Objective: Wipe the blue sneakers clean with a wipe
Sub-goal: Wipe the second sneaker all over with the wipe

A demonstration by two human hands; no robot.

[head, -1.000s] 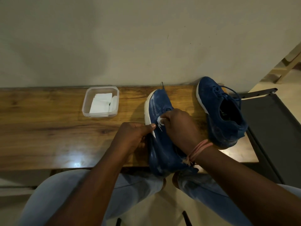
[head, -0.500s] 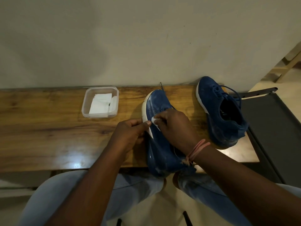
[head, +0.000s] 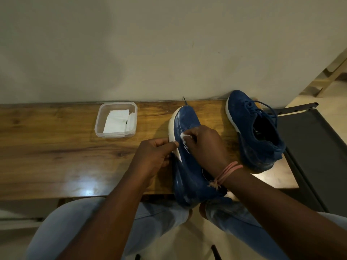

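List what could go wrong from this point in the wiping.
The near sneaker overhangs the table edge; wiping pressure from the right hand could tip it off if the left hand loosens. Only a small bit of wipe shows, so fingers may rub the shoe instead.

Desk [head: 56, 151] stands against the far wall [head: 150, 44]. Container [head: 115, 120] sits far centre-left, wipes [head: 117, 123] inside. One sneaker [head: 187, 166] lies right of it; second sneaker [head: 257, 132] further right.

Two blue mesh sneakers with white soles [head: 185, 126] [head: 257, 128], one clear square plastic tub [head: 115, 120] of folded white wipes, one crumpled white wipe [head: 183, 135], two hands [head: 153, 156] [head: 206, 145].
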